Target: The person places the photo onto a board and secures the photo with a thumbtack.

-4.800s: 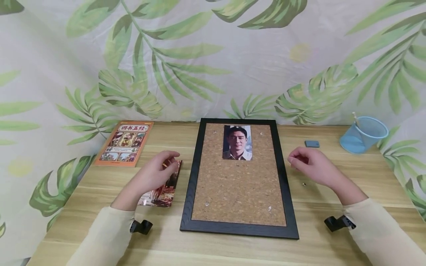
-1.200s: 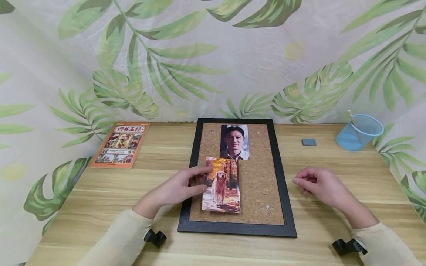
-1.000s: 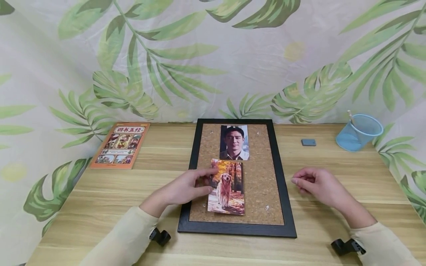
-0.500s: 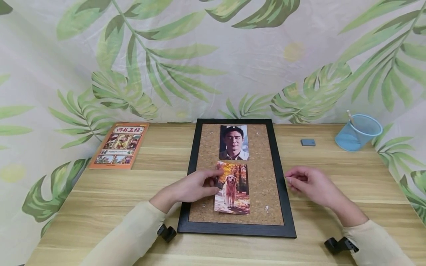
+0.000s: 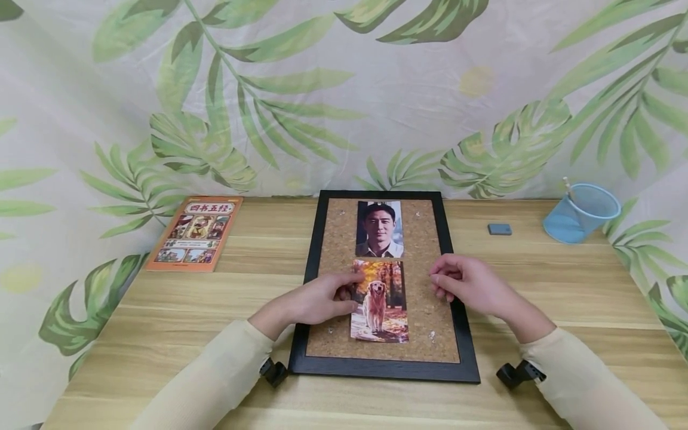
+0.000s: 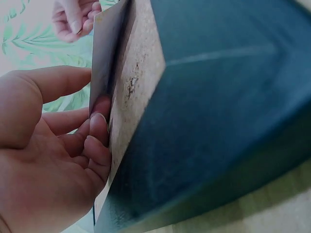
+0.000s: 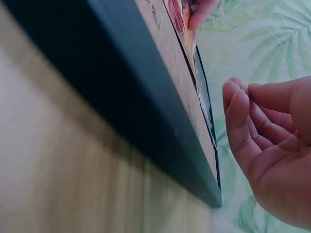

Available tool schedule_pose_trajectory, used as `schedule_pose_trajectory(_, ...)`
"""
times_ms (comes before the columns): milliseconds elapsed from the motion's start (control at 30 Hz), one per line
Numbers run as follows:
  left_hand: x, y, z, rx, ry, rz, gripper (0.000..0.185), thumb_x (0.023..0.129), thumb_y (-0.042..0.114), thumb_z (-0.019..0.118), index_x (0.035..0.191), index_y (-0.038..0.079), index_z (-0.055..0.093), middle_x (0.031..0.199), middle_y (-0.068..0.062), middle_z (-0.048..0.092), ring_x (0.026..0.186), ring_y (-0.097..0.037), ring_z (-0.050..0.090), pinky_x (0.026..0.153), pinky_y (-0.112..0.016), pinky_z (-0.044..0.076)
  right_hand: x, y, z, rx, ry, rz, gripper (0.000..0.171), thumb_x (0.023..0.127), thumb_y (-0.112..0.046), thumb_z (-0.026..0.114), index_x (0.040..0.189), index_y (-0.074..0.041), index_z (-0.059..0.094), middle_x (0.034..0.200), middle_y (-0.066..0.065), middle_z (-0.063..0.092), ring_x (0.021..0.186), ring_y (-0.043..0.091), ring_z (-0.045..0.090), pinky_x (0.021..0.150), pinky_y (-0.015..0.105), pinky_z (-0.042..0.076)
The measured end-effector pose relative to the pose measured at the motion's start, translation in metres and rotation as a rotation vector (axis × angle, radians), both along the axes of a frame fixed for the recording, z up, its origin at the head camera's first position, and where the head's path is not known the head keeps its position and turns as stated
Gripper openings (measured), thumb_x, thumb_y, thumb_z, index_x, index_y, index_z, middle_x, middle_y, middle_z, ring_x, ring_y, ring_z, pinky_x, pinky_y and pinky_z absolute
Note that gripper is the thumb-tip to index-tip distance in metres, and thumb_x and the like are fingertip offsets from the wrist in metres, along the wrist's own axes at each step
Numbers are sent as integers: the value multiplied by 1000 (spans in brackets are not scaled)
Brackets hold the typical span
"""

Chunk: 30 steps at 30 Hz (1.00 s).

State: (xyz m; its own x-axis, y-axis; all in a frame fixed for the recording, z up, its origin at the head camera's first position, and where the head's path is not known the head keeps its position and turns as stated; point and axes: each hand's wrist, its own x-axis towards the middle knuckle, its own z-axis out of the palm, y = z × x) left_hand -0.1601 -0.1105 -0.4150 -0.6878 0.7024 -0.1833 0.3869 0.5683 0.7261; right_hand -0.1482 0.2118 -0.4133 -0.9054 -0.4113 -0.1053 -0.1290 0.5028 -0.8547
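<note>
A cork board (image 5: 430,310) with a black frame lies on the table. Near its top is a portrait photo (image 5: 378,230). Just below that, my left hand (image 5: 317,298) pinches the left edge of a dog photo (image 5: 395,298); in the left wrist view this photo (image 6: 103,53) stands tilted off the cork, fingers behind it. My right hand (image 5: 467,283) reaches over the board's right side, thumb and index fingertips (image 7: 243,90) pinched together around a tiny thumbtack, mostly hidden by them.
Clear pins (image 5: 432,335) sit near the cork's corners. An orange book (image 5: 196,234) lies at the back left. A blue eraser-like block (image 5: 500,229) and a blue mesh pen cup (image 5: 580,215) stand at the back right, before a leaf-print cloth (image 5: 301,107).
My left hand has brought the dog photo from the table onto the board, sliding it right under the portrait. The tack beside the board is gone from the table; my right hand has moved left.
</note>
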Motion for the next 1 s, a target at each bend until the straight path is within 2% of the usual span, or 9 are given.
schedule_pose_trajectory(267,-2,2,-3,1,0,-11,58,92,18,62,145,7,40,97,1,58,78,-12,53,67,-25,45,-22,-31,2,-43,-73,60,12,95,-8,57,100,0,63,81,14,67,69,30,65,57,41,54)
schedule_pose_trajectory(467,-2,2,-4,2,0,-9,58,92,18,62,144,7,40,99,-1,58,80,-11,54,68,-26,46,-37,-54,2,-63,-134,63,13,95,-7,56,101,3,62,82,15,68,69,29,65,60,44,54)
schedule_pose_trajectory(800,-2,0,-3,3,-15,0,58,91,18,62,144,7,40,98,0,58,81,-12,54,68,-26,47,-54,-80,-12,-2,-109,56,9,95,-7,56,97,0,61,78,11,67,62,22,64,53,36,53)
schedule_pose_trajectory(1000,-2,-2,-3,1,-18,3,57,91,18,62,144,7,41,97,1,58,81,-11,55,68,-26,47,-62,-92,-16,52,-136,43,8,95,-8,55,95,-3,62,75,8,67,57,21,63,49,35,52)
